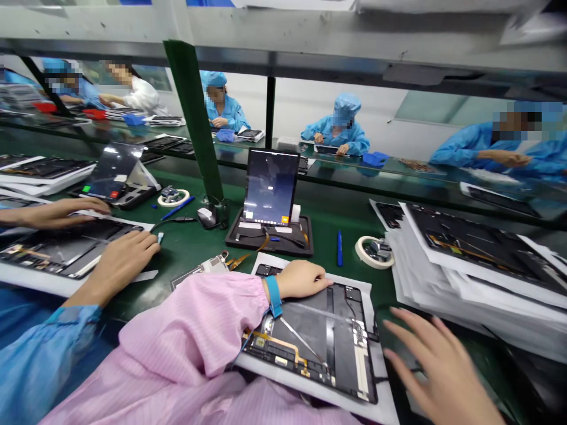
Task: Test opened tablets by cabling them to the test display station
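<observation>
My left hand (302, 278), with a blue wrist strap (273, 295) below its pink sleeve, rests at the far edge of an opened tablet housing (305, 336). Its fingers are curled and pressed together; what they may pinch is hidden. Black inner panels, orange flex cables and a clear strip show in the housing, which lies on white sheets (385, 395). To the right of it, my right hand (436, 366) is spread open over the bench, slightly blurred, holding nothing. Behind the housing, a lit tablet screen (271, 186) stands upright in a black tray (230, 239).
At right rises a stack of housings and white sheets (425, 289). A tape roll (374, 252) and blue pen (339, 248) lie nearby. A co-worker's hands (126, 260) touch another housing (66, 254) at left. Several co-workers sit beyond the green post (195, 112).
</observation>
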`<state>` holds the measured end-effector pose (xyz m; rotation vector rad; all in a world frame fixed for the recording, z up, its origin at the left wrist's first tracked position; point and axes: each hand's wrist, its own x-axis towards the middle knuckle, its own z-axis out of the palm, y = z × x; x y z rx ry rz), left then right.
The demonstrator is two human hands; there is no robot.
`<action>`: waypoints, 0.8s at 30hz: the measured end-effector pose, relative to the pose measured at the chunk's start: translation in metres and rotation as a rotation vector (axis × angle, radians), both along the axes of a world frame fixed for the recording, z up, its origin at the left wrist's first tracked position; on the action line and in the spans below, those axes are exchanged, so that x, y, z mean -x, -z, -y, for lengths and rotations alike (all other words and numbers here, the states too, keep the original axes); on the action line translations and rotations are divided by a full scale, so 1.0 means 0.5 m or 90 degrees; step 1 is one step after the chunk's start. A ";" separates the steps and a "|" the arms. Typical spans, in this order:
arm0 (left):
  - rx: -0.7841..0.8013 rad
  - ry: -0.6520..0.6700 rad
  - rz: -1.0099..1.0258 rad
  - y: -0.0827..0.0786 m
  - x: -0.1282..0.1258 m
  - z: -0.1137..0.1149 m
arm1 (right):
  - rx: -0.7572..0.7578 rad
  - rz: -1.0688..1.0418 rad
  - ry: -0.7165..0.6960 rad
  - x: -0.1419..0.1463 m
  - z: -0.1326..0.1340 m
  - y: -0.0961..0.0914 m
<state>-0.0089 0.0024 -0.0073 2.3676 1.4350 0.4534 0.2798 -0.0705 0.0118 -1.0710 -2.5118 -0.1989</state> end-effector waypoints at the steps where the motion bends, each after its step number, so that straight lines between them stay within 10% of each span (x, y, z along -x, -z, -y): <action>1: 0.000 0.000 0.000 0.000 0.000 0.000 | 0.012 0.030 -0.018 0.022 -0.004 0.003; 6: 0.008 0.003 0.001 0.003 0.003 0.003 | 0.194 0.096 -0.085 0.054 -0.036 -0.017; 14: -0.149 -0.025 0.126 -0.061 0.024 0.009 | 0.269 -0.022 0.087 0.119 -0.183 -0.095; 17: -0.211 -0.195 0.133 -0.103 0.110 -0.020 | 0.256 -0.047 0.232 0.213 -0.271 -0.062; 21: -0.215 -0.515 0.132 -0.105 0.281 -0.065 | 0.282 -0.105 0.202 0.266 -0.331 -0.025; 24: -0.095 -0.546 0.154 -0.076 0.370 -0.084 | 0.324 -0.175 0.159 0.248 -0.316 -0.050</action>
